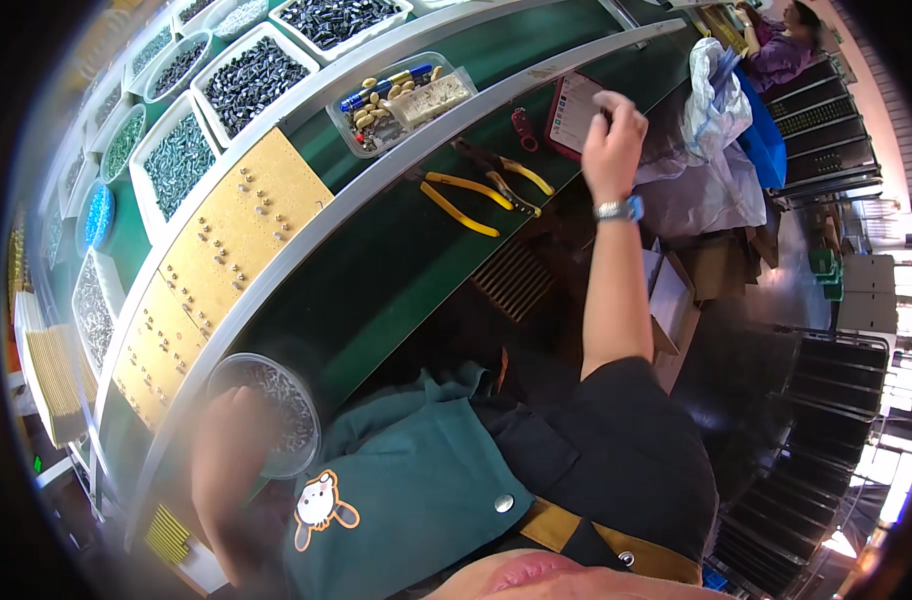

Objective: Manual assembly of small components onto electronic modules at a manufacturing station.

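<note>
Even, bright overhead light falls across my green bench, with little shadow. Daylight glares white at the lower right rim. The fisheye bends the bench rails into arcs and blackens the corners. My left hand is smeared with blur; my right hand looks sharp.

A long green workbench with metal rails, black racks, bright light at right

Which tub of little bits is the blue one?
The small round bowl of bright blue pieces at the far left edge of the bench. The other tubs nearby hold grey, black, silver or greenish parts.
</note>
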Demonstrator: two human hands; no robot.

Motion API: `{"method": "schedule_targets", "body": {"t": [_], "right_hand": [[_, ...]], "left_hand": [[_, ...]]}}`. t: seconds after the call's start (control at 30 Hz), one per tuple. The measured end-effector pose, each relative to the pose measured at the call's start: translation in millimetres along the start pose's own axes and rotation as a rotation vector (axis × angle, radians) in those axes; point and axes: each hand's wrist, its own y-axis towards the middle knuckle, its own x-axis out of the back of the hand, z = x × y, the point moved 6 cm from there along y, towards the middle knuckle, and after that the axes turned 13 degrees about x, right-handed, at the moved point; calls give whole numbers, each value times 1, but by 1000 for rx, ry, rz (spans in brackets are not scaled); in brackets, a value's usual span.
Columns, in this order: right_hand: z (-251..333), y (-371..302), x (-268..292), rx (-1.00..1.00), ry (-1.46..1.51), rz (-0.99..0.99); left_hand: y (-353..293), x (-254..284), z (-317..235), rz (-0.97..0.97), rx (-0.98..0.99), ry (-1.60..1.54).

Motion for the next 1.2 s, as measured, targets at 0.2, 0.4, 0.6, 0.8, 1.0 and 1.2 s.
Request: {"method": "schedule_targets", "body": {"t": [0.2,0.4,0.6,0.8,1.0,1.2], "right_hand": [[-92,6,-41,-56,169,121],[-103,9,-58,-158,235,174],[-103,11,-52,-69,169,90],[-88,5,-44,-6,203,44],[-86,6,-43,-74,251,121],[-70,5,-29,-65,214,29]], "left_hand": [[1,-2,-3,-97,-75,189],[1,0,-4,-141,-92,259],[-1,-3,-8,-183,-135,276],[-2,-3,-3,-177,-119,210],[2,-4,7,-177,-124,147],[-4,1,-26,-132,-190,257]]}}
